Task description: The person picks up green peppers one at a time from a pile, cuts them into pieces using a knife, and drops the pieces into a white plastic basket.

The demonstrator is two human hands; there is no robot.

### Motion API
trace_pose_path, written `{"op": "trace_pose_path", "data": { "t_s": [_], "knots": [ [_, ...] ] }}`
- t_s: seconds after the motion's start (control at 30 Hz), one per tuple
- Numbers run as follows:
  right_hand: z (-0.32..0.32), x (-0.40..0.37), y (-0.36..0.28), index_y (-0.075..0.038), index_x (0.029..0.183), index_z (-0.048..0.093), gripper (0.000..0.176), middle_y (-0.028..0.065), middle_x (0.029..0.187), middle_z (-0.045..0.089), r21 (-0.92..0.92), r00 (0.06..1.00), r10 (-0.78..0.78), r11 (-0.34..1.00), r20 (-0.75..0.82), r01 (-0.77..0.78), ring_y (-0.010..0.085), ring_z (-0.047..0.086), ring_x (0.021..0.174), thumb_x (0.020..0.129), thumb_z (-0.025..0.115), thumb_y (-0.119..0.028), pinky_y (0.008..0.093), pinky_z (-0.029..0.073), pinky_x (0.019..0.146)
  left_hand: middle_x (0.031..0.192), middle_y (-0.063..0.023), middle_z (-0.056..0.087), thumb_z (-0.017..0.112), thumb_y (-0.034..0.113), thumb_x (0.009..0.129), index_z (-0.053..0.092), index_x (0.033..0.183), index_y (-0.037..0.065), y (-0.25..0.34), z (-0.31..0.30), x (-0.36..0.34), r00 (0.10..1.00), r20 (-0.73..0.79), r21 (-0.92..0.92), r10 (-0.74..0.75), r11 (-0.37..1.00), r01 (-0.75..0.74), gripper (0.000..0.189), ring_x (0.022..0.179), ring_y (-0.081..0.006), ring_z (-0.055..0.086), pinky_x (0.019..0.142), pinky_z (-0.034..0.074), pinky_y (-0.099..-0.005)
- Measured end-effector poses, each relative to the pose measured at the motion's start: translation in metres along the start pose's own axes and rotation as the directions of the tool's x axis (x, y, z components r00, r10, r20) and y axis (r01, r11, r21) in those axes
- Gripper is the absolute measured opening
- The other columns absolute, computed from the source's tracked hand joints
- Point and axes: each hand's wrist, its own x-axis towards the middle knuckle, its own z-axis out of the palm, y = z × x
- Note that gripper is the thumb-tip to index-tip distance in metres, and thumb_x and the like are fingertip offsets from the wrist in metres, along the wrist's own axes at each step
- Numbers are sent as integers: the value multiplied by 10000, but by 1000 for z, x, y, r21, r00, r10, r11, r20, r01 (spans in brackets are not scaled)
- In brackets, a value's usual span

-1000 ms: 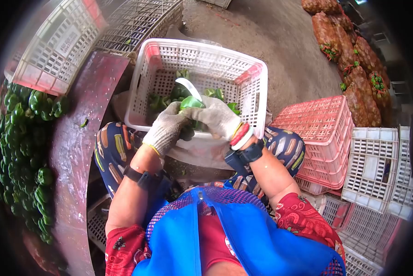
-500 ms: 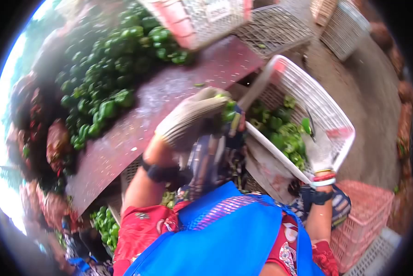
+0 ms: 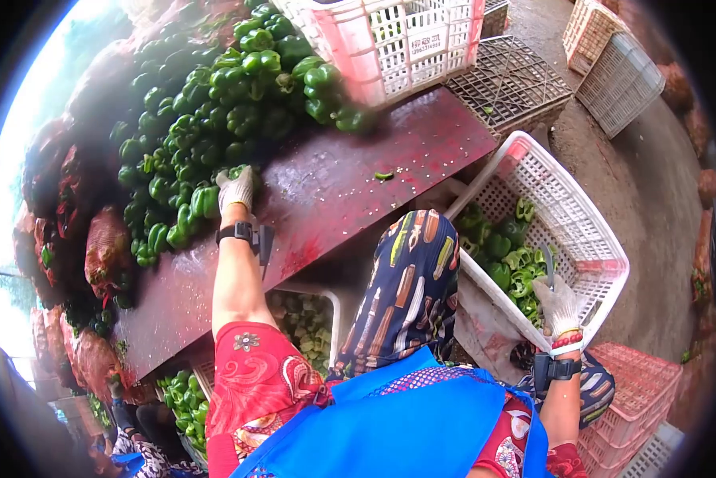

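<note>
My left hand (image 3: pixel 235 188), in a pale knitted glove, reaches to the near edge of a big pile of green bell peppers (image 3: pixel 238 103). Its fingers curl over a green bell pepper (image 3: pixel 236 170), partly hidden by the glove. My right hand (image 3: pixel 558 304), also gloved, is closed round a small knife (image 3: pixel 550 264) whose blade points up. That hand is over the near right side of a white plastic crate (image 3: pixel 585 227), which holds whole peppers and cut green pepper pieces (image 3: pixel 527 272).
The pile lies on a dark red tabletop (image 3: pixel 318 207) with scattered seeds and a green scrap (image 3: pixel 384 175). A pink-white crate (image 3: pixel 406 52) stands at its far end. Pink stacked crates (image 3: pixel 633 382) are at my right. Below the table, a bin (image 3: pixel 302 323) holds pale green scraps. Another person (image 3: pixel 135 446) is lower left.
My left hand has moved from beside the crate to the pepper pile on the left; the green piece it held is gone from it. My right hand stays at the crate with the knife.
</note>
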Motion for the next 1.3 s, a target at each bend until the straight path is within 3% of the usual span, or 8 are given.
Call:
{"op": "trace_pose_path", "data": {
  "t_s": [0.2,0.33,0.6,0.73,0.93,1.07,1.1,1.3],
  "knots": [
    [2,-8,-41,-31,1216,699,336,16,803,648,455,984,111,875,137,-162,71,516,558,981,676,-270,255,418,516,1247,-200,705,798,334,843,558,1392,68,67,34,-83,866,244,-183,436,898,-400,656,1125,-333,703,993,548,-370],
    [-1,-10,-47,-9,1333,630,414,25,872,653,593,986,-29,801,166,-76,53,504,559,1007,649,-263,229,387,451,1195,-93,671,736,290,938,494,1465,112,129,23,-164,642,656,-570,397,818,76,607,931,-182,693,791,584,-355],
    [-35,-42,-70,-17,1546,419,765,101,1075,694,851,954,-225,522,197,-53,50,554,539,993,626,-503,183,390,356,1280,-138,682,824,350,871,542,1441,64,244,22,-386,116,728,-484,676,626,-612,697,1141,-210,671,978,544,-338],
    [-36,-34,-56,-27,1502,465,710,84,1061,682,880,994,-92,475,66,-14,101,563,526,964,661,-446,202,374,343,1288,-208,676,826,403,834,577,1389,61,224,77,-439,-31,629,-662,776,515,-545,699,1185,-342,672,1032,509,-393],
    [-45,-28,-44,-5,1487,478,721,96,1022,666,843,983,-110,533,146,-66,92,571,554,952,704,-432,230,422,371,1080,-27,702,772,320,945,607,1342,71,220,92,-435,-286,863,-443,417,896,-32,497,896,-121,660,750,533,-284],
    [-53,-30,-55,-16,1439,549,675,52,918,668,705,990,-135,706,33,73,126,629,715,955,724,-452,268,547,678,1083,-1,685,710,223,983,613,1322,57,220,92,-428,-179,893,-373,413,901,220,390,873,-90,634,749,520,-254],
    [-43,-22,-42,0,1421,563,602,141,922,706,295,960,-220,918,-175,265,249,693,777,960,691,-366,380,575,776,1098,-5,682,704,212,984,610,1330,52,220,94,-424,-135,893,-404,430,896,185,393,902,-93,637,784,523,-257],
    [-13,-23,-41,11,1497,472,639,258,1015,723,-68,834,-380,920,-399,387,396,718,878,927,614,-238,495,569,781,1034,-30,689,800,254,903,647,1212,13,217,101,-417,10,860,-510,510,860,-29,421,900,-102,629,809,519,-263]
  ]
}}
